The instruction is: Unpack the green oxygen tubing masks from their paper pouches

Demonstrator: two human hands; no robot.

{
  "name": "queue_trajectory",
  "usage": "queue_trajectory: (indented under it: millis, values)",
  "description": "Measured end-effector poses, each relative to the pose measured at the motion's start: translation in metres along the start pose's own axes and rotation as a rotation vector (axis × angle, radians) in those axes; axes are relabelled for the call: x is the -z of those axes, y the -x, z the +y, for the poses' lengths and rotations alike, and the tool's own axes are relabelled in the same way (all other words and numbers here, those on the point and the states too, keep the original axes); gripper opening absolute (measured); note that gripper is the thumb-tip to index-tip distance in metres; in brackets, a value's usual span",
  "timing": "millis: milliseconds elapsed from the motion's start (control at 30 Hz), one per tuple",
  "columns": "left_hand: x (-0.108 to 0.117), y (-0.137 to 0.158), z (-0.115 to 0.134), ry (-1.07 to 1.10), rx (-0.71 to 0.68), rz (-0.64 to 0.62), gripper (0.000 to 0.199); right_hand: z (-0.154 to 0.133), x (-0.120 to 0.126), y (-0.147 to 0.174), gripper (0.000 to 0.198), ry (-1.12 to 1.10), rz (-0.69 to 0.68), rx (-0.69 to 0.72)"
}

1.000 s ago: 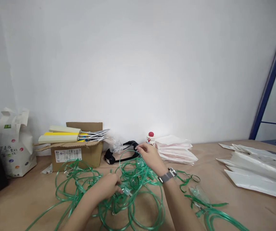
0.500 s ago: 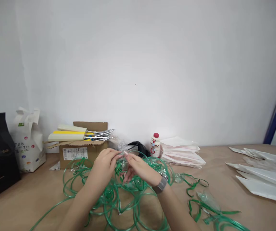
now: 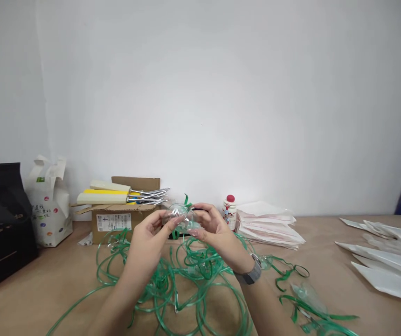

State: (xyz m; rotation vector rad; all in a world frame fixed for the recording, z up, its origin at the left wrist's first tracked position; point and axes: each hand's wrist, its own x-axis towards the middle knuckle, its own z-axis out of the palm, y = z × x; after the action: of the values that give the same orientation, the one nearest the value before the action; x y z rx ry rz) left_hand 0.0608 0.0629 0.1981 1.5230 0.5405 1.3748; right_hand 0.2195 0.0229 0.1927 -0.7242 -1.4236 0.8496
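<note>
A clear plastic oxygen mask with a green strap is held up between my two hands, above a tangle of green tubing. My left hand grips its left side, thumb in front and fingers behind. On the opposite side, my right hand pinches the mask's edge between thumb and fingers; a grey watch band circles that wrist. Coils of the tubing spread over the brown table below both forearms. Another mask with green straps lies to the right.
An open cardboard box holds yellow and cream-handled metal tools. Behind my right hand stand a red-topped bottle and a stack of paper pouches. White pouches lie far right. A white bag and a black bag stand left.
My hands have moved apart slightly and turned, and the clear mask now shows raised between them. Before, they were close together over the tubing. The view has shifted slightly left.
</note>
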Motion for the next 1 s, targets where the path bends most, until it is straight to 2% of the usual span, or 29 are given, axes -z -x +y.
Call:
queue_trajectory:
  millis: [133, 233, 300, 367, 500, 667, 767, 867, 1000]
  values:
    - [0.0, 0.003, 0.004, 0.122, 0.074, -0.089, 0.02, -0.008, 0.006, 0.002, 0.051, 0.041, 0.052, 0.007]
    - [-0.001, 0.006, 0.006, 0.215, 0.114, -0.17, 0.016, -0.008, 0.008, 0.003, 0.047, 0.063, 0.072, -0.044]
    - [-0.001, 0.007, 0.007, 0.236, 0.116, -0.185, 0.015, -0.007, 0.009, 0.004, 0.049, 0.155, 0.071, -0.079]
    - [-0.001, 0.007, 0.007, 0.218, 0.112, -0.186, 0.014, -0.006, 0.008, 0.004, 0.049, 0.282, 0.056, -0.064]
    - [0.004, 0.005, 0.008, 0.131, 0.107, -0.194, 0.016, -0.008, 0.001, 0.005, 0.041, 0.412, 0.031, 0.087]
    - [0.006, 0.008, 0.012, -0.032, 0.126, -0.356, 0.018, -0.007, -0.006, 0.008, 0.027, 0.515, 0.087, 0.163]
    - [0.004, 0.009, 0.012, -0.188, 0.112, -0.379, 0.024, -0.001, -0.008, 0.01, 0.024, 0.775, 0.091, 0.305]
    - [0.005, 0.008, 0.011, -0.338, 0.097, -0.392, 0.029, 0.006, -0.012, 0.01, 0.022, 1.086, 0.101, 0.581]
    - [0.01, 0.006, 0.018, -0.315, 0.072, -0.37, 0.027, 0.01, -0.017, 0.01, 0.019, 1.309, 0.202, 0.865]
